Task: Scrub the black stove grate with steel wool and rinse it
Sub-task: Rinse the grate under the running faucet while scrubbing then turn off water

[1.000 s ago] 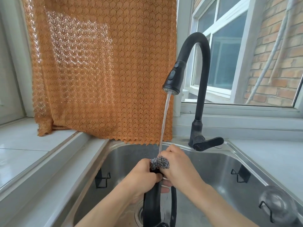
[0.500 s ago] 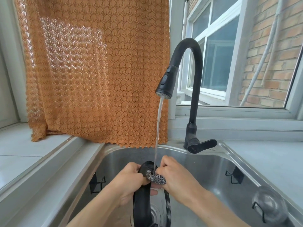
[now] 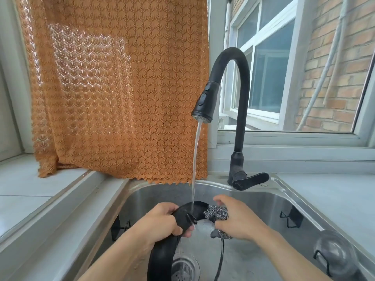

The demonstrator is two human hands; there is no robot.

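**A:** What is nearest the viewer?

**B:** Two bare forearms reach forward into a steel sink (image 3: 274, 201). The left hand (image 3: 162, 222) has its fingers and thumb curled round the left side of a black stove grate (image 3: 162, 258), a ring held upright on edge above the drain (image 3: 183, 269). Held that way, I judge, the top of the ring sits right under the running water.

**A:** And the other hand?

**B:** The right hand (image 3: 241, 220), wrist bent inward, pinches a wad of steel wool (image 3: 216, 212) against the grate's upper right rim, fingers wrapped over the wool and pressing it on. Scrubbing and rinsing seem to go on together.

**A:** Where does the water land?

**B:** A thin stream (image 3: 194, 165) falls onto the top of the ring, between the two hands, and splashes white inside it.

**A:** Further back?

**B:** A black arched faucet (image 3: 239, 110) stands behind the sink, its lever (image 3: 250, 180) pointing right. Behind that, an orange lace curtain (image 3: 113, 88) hangs left, and a window (image 3: 269, 78) shows a brick wall (image 3: 341, 63).
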